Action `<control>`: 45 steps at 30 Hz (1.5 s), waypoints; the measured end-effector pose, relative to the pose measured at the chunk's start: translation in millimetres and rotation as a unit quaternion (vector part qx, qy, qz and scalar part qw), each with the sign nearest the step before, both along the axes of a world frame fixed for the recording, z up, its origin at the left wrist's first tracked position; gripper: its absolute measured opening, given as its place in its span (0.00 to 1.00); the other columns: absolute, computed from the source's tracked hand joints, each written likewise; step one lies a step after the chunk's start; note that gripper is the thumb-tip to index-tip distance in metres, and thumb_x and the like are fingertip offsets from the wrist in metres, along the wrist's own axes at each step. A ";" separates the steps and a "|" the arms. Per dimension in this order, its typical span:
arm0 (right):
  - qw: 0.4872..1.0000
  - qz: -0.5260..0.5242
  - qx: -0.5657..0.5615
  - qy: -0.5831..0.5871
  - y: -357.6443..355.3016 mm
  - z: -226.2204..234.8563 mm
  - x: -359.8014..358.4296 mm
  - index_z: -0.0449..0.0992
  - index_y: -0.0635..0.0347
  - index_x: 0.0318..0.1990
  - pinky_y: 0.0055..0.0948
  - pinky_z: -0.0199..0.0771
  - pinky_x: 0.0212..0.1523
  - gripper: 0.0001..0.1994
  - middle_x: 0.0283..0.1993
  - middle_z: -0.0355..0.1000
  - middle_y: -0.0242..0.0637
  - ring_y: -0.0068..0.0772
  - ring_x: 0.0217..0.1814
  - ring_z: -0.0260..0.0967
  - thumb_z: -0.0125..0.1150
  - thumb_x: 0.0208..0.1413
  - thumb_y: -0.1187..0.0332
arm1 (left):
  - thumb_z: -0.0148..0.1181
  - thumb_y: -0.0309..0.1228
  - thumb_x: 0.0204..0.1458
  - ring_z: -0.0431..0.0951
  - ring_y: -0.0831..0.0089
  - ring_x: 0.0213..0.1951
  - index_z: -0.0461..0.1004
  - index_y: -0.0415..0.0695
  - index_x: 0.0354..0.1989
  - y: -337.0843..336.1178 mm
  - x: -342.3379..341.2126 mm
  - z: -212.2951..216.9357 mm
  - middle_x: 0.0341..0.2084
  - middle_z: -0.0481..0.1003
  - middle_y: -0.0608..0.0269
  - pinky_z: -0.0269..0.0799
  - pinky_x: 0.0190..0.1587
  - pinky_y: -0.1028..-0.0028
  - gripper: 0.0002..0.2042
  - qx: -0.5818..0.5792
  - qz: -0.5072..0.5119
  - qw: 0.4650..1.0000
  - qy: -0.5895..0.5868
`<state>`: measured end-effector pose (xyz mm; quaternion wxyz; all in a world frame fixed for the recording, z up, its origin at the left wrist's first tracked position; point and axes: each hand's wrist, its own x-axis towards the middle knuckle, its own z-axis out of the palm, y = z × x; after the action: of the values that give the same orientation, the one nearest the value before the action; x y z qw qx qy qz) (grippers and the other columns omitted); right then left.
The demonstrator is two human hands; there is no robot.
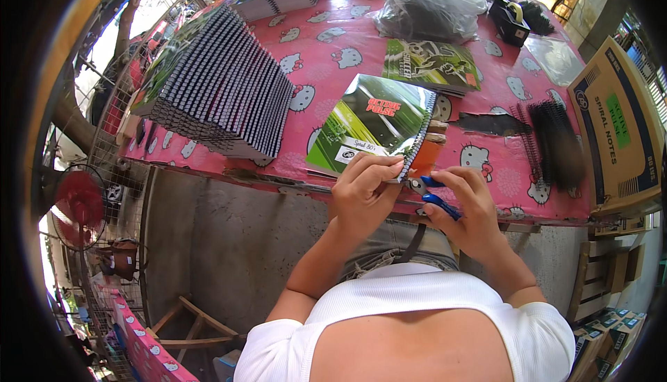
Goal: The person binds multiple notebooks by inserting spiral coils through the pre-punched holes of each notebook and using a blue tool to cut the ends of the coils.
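A green spiral notebook (368, 118) lies tilted at the table's near edge, its black coil running down the right side. My left hand (363, 186) is closed on its lower corner, thumb by the end of the coil. Blue-handled pliers (440, 205) rest in the curled fingers of my right hand (472, 208), their metal jaws at the bottom end of the coil. Whether the jaws grip the wire is too small to tell. Just right of the coil is an orange piece (425, 156), partly covered by the notebook.
Tall stacks of spiral notebooks (222, 83) stand on the left of the pink patterned table (326, 55). Farther back are green covers (431, 62), a clear plastic bag (427, 3) and a tape dispenser (511, 22). Loose black coils (552, 142) and a cardboard box (618, 125) sit right.
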<state>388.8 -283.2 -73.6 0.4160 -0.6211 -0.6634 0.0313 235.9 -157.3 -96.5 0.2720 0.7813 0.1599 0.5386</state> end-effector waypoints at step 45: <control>0.936 -0.261 -0.109 0.208 197.2 -117.7 279.5 0.75 0.68 0.35 0.36 0.68 0.31 0.18 0.29 0.74 0.45 0.37 0.29 0.71 0.70 0.45 0.62 | 0.50 0.23 0.57 0.75 0.66 0.49 0.68 0.30 0.52 144.0 -176.3 172.8 0.46 0.75 0.49 0.71 0.48 0.74 0.15 0.218 0.356 0.869 -0.268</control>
<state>668.3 -86.1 -191.3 0.4676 -0.7938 -0.3691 0.1222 59.6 -13.2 76.3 -0.0829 0.5370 0.2264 0.8084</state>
